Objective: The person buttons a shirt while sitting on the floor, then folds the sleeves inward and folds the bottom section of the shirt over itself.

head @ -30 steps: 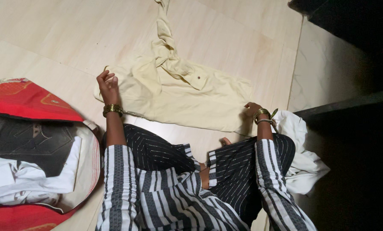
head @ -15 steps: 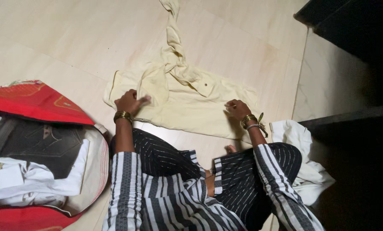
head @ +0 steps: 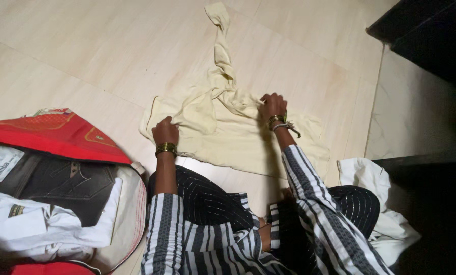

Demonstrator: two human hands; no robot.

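A person is sitting on a pale floor (head: 85,46) and working a cream shirt (head: 228,137) that is lying spread in front of their knees, one long twisted sleeve trailing away toward the top of the view. Judging by how the cloth is bunching in the middle, doing this step well is calling for an even pull from both sides at once — keeping the fabric flat against the floor and drawing the creases outward rather than lifting the cloth.

The left hand (head: 165,131) is closing over the shirt's near left edge, fingers curled down and gathering a fold of cloth under them. The right hand (head: 272,104) is pinching the bunched fabric near the middle, where the twisted sleeve is joining the body — fingertips pressed together on the cloth, not spread.

To the left, an open red bag (head: 60,135) is holding dark jeans (head: 60,183) and a white folded garment (head: 44,231). A second white cloth (head: 376,203) is lying crumpled by the right knee, apart from the shirt.
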